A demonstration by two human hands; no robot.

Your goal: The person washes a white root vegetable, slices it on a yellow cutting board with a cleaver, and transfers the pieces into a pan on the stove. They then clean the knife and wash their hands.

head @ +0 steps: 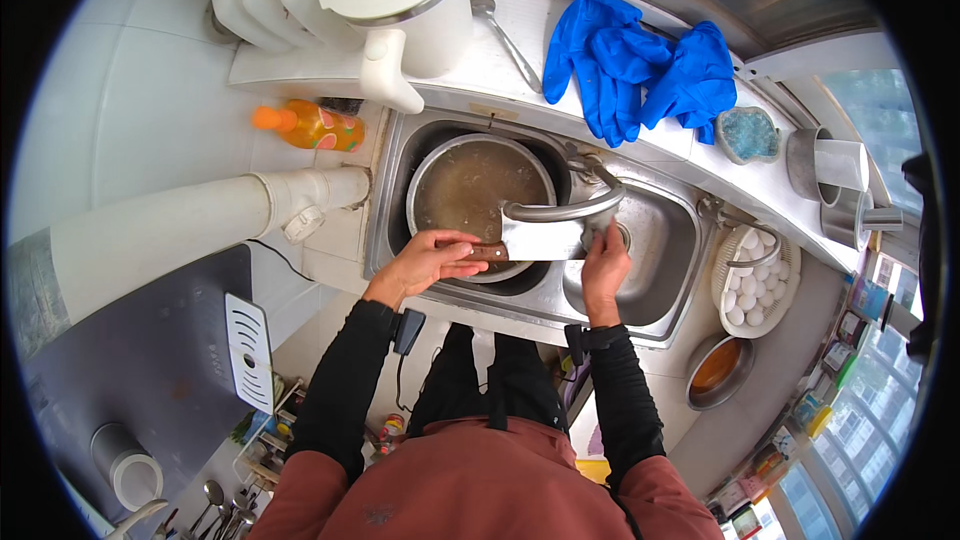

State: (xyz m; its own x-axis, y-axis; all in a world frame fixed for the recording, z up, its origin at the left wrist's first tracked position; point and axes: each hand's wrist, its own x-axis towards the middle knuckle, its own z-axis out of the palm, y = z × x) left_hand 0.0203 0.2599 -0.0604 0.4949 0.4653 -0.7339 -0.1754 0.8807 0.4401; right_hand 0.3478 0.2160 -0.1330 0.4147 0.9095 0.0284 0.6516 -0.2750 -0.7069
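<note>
My left hand (429, 261) grips the brown wooden handle of a cleaver (541, 240), whose broad blade lies level below the curved metal faucet spout (570, 208). At the blade's far end, my right hand (606, 266) pinches a greyish cloth or scrubbing pad (598, 223) against the metal. What the pad is made of I cannot tell. Under the cleaver, a round metal basin (411, 199) of murky brownish water stands in the left bowl of the double sink. The right sink bowl (664, 270) is beside my right hand.
Blue rubber gloves (622, 60), a spoon (506, 41) and a lidded white pitcher (431, 22) sit on the ledge behind. An orange bottle (319, 127) is at left. Right of the sink are a basket (784, 311) of eggs and a metal bowl (739, 386) with orange liquid.
</note>
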